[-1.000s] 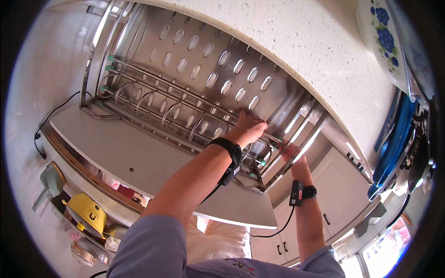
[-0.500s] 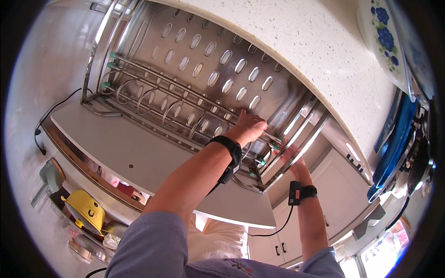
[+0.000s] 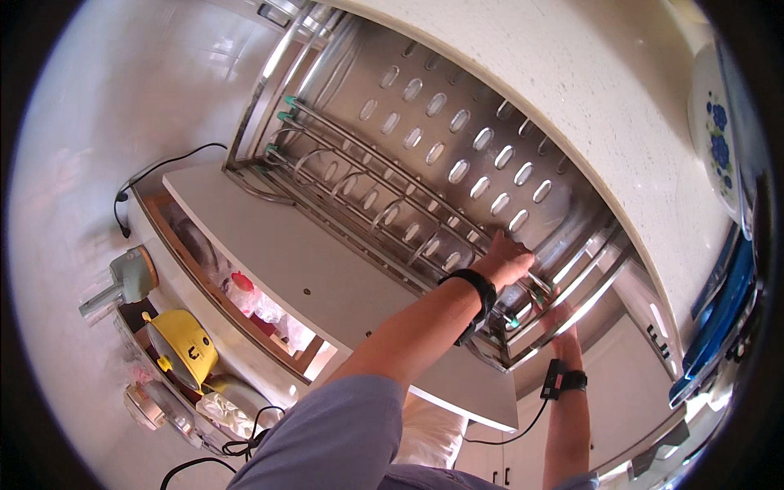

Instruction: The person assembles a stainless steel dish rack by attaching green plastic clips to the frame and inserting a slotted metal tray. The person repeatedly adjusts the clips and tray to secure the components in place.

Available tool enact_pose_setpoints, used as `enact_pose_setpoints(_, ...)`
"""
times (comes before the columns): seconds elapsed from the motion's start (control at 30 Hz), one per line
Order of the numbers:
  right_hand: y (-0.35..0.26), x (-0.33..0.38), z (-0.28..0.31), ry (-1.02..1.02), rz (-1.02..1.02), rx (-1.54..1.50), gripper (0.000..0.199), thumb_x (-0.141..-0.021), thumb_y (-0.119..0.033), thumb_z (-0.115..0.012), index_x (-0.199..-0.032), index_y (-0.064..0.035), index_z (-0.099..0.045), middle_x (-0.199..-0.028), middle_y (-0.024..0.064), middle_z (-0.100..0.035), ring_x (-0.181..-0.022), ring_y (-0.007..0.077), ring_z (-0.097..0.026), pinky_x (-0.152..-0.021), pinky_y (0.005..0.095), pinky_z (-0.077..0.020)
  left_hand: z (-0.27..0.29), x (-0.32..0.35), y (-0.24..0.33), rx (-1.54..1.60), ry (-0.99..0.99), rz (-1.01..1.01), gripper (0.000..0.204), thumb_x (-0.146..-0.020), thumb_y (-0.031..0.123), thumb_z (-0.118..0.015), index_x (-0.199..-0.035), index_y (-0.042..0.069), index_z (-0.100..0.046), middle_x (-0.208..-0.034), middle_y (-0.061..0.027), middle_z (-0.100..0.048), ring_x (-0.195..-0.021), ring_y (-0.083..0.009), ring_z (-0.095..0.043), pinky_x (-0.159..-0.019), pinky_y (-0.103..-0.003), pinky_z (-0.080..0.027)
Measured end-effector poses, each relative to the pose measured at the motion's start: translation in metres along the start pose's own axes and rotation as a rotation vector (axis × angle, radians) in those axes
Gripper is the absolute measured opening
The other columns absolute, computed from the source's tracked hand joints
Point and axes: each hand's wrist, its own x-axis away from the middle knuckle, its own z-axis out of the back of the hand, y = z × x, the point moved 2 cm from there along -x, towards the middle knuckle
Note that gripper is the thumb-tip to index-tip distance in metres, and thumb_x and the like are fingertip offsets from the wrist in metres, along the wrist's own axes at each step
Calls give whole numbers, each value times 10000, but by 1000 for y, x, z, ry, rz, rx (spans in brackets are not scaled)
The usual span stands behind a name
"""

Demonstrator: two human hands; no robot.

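Observation:
A pull-out metal rack (image 3: 457, 171) with a slotted base stands out from under the counter. Thin metal rods with green end sleeves run along its side, with several curved wire loops below. My left hand (image 3: 508, 260) is closed around the upper metal rod (image 3: 408, 175), near its right end. Just beyond, my right hand (image 3: 559, 317) is at the rack's end rails (image 3: 584, 286), beside the green sleeve of that rod. Those rails hide most of its fingers, so its grip cannot be made out.
The rack's white front panel (image 3: 310, 273) lies between me and the rods. A pale speckled countertop (image 3: 588, 98) overhangs the rack, with a blue-flowered bowl (image 3: 719, 135) at right. An open drawer (image 3: 224, 286), a yellow pot (image 3: 184, 347) and a black cable (image 3: 167, 162) are at left.
The whole view has shifted, so rack and hands appear farther right and lower. My left hand stays on the rod. My right hand remains by the rod's end, its fingers nearer the green sleeve.

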Motion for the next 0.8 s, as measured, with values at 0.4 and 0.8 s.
enact_pose_setpoints(0.4,4,3,1,291,76,-114,529,-930,-517,-213,-1121,-79,-440,-1078,36,-540,-960,291,-524,-861,520,-411,12,4,6,-53,-25,-2,123,-717,244,-639,-761,131,-661,-836,-69,-664,-846,-261,-625,-741,-462,-346)
enact_pose_setpoints(0.8,-1,3,-1,141,117,74,433,-899,-427,-437,-1149,-77,-489,-1085,76,-564,-983,268,-553,-863,435,-442,55,15,2,2,-53,-15,270,-669,264,-710,-771,19,-659,-797,-146,-651,-794,-336,-629,-667,-402,-508)
